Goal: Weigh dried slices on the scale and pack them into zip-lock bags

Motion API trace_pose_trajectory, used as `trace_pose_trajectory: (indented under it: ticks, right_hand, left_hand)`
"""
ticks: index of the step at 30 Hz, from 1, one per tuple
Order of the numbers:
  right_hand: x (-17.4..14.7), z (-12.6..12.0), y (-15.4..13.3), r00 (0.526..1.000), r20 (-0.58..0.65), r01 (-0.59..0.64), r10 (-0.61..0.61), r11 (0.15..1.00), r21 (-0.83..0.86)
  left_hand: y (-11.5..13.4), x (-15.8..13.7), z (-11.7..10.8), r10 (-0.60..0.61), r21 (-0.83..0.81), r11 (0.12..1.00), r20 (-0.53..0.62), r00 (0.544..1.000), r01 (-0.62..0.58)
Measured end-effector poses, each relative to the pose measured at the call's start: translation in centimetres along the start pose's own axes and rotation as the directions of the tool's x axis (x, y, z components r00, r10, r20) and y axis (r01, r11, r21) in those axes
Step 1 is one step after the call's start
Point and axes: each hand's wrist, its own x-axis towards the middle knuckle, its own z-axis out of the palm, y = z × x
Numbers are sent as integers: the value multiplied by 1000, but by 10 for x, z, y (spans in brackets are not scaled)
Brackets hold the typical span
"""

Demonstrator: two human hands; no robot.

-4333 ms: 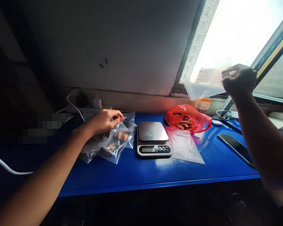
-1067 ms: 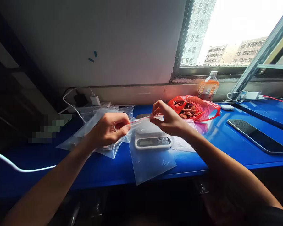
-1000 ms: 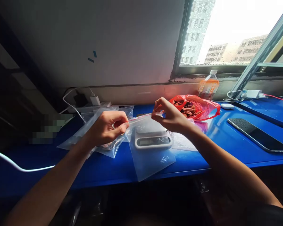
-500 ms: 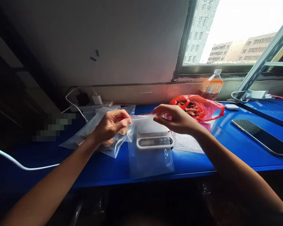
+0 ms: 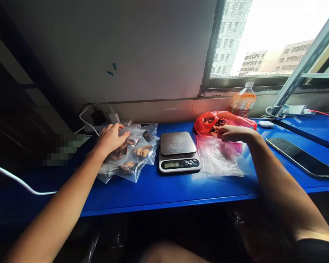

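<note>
My left hand [image 5: 112, 138] lies over a pile of clear zip bags, fingers stretched out and thumb apart. Brown dried pieces [image 5: 142, 150] show through the plastic of these bags [image 5: 134, 174]. At the mouth of a red plastic bag [image 5: 201, 126] is my right hand [image 5: 231, 133], its fingers bent downward. The fingertips are hidden among the reddish-brown dried pieces [image 5: 212, 129], so any hold is unclear. Between the hands stands a kitchen scale [image 5: 178, 144] with a bare metal plate and a lit display.
Flat clear bags [image 5: 222, 160] lie right of the scale. A phone [image 5: 301, 157] and a white earbud case [image 5: 265, 124] rest further right. Behind the red bag stands an orange drink bottle [image 5: 244, 100]. A white cable [image 5: 19, 184] crosses the left side of the blue table [image 5: 164, 197].
Both hands held a clear bag with a red seal over the scale. It has left that spot; my left hand moved left onto the pile, my right hand moved right to the red bag.
</note>
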Motion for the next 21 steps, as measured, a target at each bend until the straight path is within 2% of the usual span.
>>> trace_pose_trajectory:
  ticks: [1, 3, 5, 10, 15, 21]
  right_hand:
    - [4, 2, -2, 997, 70, 9, -10, 1000, 9]
    - [10, 5, -8, 992, 119, 36, -39, 999, 28]
    - [11, 5, -13, 991, 112, 69, -70, 997, 16]
    - [5, 4, -19, 965, 19, 260, -260, 966, -4]
    - [8, 9, -16, 979, -171, 98, -114, 990, -98]
    - [2, 13, -26, 923, -385, -32, -16, 993, -116]
  left_hand:
    - [-4, 1, 2, -18, 15, 1000, 13, 1000, 18]
    - [-6, 2, 4, -24, 26, 999, 41, 999, 23]
    - [-7, 2, 5, -13, 25, 1000, 58, 998, 11]
    - [-9, 3, 2, 27, 9, 1000, 67, 997, -28]
    - [-13, 5, -2, 116, -49, 992, 75, 990, -112]
    - [-4, -4, -5, 279, -81, 960, 204, 938, -267]
